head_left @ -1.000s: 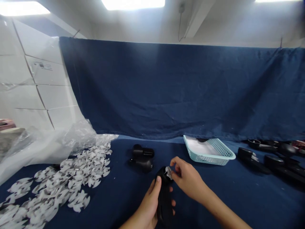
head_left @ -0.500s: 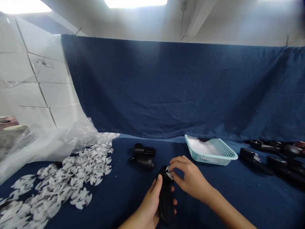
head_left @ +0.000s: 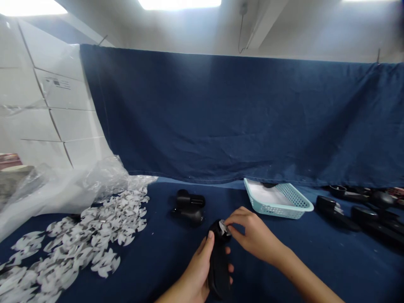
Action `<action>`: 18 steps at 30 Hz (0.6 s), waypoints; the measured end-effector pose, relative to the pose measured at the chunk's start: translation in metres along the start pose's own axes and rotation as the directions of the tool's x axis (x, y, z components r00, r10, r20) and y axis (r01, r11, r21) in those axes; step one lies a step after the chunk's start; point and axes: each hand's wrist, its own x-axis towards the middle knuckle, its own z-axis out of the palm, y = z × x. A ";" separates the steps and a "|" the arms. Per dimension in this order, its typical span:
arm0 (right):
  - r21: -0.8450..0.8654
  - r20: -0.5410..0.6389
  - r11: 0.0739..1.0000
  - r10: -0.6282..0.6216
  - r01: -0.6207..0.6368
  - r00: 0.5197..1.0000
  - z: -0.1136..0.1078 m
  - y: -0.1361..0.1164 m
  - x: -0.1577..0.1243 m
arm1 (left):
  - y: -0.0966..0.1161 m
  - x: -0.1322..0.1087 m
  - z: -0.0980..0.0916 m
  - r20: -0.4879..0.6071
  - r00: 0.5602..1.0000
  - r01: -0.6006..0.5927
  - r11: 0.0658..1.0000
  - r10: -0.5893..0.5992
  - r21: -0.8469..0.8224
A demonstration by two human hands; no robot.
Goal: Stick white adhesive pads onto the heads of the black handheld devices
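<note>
A long black device (head_left: 219,269) stands nearly upright near the front middle, its round head uppermost. My left hand (head_left: 202,269) is wrapped around its body, with the thumb along the near left side and fingertips showing on the right. A small grey-white bladed piece (head_left: 223,227) lies at the opening of the round head. The thumb and forefinger of my right hand (head_left: 249,229) pinch the edge of this piece. How deep the piece sits in the head is too small to tell.
Loose grey-white pieces (head_left: 91,240) are heaped at left by plastic wrap (head_left: 104,181). Two black parts (head_left: 189,208) lie behind my hands. A light-blue basket (head_left: 280,210) stands at the back right, with several black devices (head_left: 337,214) farther right. A blue cloth (head_left: 221,118) hangs behind.
The fingers of my right hand have shifted slightly on the pale piece, and more of it shows. My left hand keeps its hold on the black device. The view has moved a little.
</note>
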 end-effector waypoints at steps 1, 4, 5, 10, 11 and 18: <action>0.002 0.003 1.000 0.012 -0.012 1.000 0.000 0.000 0.000 | 0.000 0.000 0.000 0.000 1.000 0.001 1.000 -0.001 -0.003; 0.009 0.006 0.999 0.044 -0.044 0.999 0.001 -0.001 0.000 | 0.001 0.000 0.000 -0.001 1.000 0.006 1.000 -0.006 -0.007; 0.012 0.004 0.998 0.054 -0.054 0.999 0.002 -0.001 0.001 | 0.001 0.000 0.001 -0.004 1.000 0.005 1.000 -0.005 -0.006; 0.011 -0.010 0.995 0.097 -0.097 0.995 0.005 0.001 0.001 | -0.001 0.001 0.002 -0.032 0.999 -0.020 1.000 0.020 0.015; 0.008 -0.015 0.994 0.107 -0.107 0.994 0.005 0.001 0.001 | -0.002 0.001 0.001 -0.033 0.999 -0.023 1.000 0.023 0.019; -0.002 -0.054 0.983 0.184 -0.184 0.981 0.010 0.003 -0.001 | -0.003 0.003 0.000 -0.025 0.999 -0.036 0.999 0.036 0.031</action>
